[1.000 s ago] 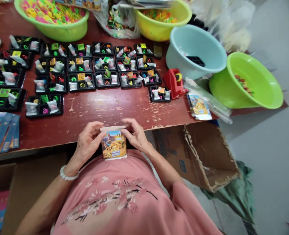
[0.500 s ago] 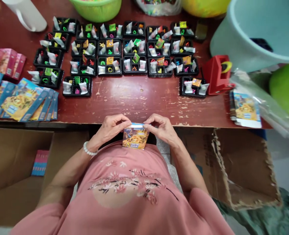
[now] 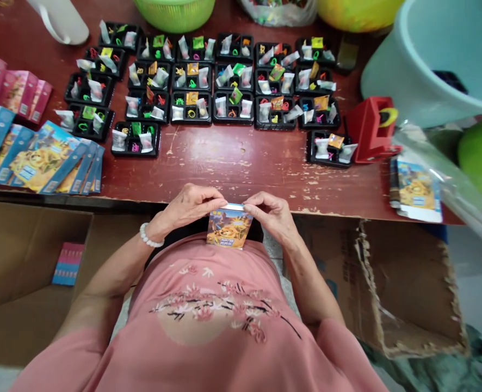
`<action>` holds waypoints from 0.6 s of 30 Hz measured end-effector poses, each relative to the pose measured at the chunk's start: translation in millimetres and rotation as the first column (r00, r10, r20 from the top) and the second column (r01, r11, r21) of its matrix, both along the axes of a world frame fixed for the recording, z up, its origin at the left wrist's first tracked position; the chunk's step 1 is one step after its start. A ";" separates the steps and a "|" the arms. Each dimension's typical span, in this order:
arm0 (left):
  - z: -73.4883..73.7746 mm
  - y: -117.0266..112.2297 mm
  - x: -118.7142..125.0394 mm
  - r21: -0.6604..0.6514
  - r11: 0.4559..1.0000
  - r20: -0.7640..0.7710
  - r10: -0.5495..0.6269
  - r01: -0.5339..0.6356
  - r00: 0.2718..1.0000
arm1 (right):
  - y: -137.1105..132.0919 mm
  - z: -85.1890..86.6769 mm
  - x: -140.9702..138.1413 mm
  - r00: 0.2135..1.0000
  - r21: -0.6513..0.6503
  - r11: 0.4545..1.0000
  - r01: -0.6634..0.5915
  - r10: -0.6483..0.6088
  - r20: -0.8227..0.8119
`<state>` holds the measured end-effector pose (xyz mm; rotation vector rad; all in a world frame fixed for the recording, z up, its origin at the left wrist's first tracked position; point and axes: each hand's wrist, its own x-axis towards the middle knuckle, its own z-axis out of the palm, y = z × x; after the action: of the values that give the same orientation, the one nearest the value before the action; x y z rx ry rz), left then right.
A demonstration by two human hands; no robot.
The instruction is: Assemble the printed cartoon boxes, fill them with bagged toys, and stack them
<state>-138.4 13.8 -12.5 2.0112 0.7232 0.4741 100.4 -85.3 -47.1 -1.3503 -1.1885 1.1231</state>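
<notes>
A small printed cardboard box (image 3: 229, 228) in yellow and blue is held in front of my body, just below the table's near edge. My left hand (image 3: 194, 207) pinches its upper left corner between thumb and fingers. At the upper right corner, my right hand (image 3: 270, 213) grips it the same way. A white flap edge shows along the top between the two thumbs. Beyond the hands, several black compartment trays (image 3: 191, 108) stand in rows on the table, each bearing small wrapped packets and bright plastic pieces.
Blue-yellow boxes (image 3: 47, 158) and pink boxes (image 3: 18, 90) lie at the left. A red tape dispenser (image 3: 369, 130), a flat box stack (image 3: 418, 188) and a light-blue bucket (image 3: 382, 76) are at the right. Open cartons (image 3: 416, 283) flank my body below the red table (image 3: 208, 163).
The camera view has turned slightly, shifting the table things to the right. Both hands keep hold of the box's top edge, with my left hand a little higher on it.
</notes>
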 end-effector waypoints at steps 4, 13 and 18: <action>-3.0 6.2 3.1 0.016 1.000 -0.032 -0.022 0.022 0.999 | -2.4 -2.5 0.1 0.999 0.035 0.999 0.010 -0.011 0.030; -10.4 3.9 -4.5 -0.125 0.986 0.090 -0.103 0.114 0.991 | -13.1 -13.1 5.3 0.993 0.109 0.993 -0.034 0.021 0.114; -24.8 -16.6 -3.7 -0.118 0.992 0.157 0.061 -0.043 0.986 | -25.0 -23.1 -5.5 0.991 0.133 0.990 0.044 -0.061 0.123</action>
<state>-142.1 -2.8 -37.3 1.8282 0.6893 0.6051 95.0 -110.3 -70.1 -1.3608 -1.2877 0.9179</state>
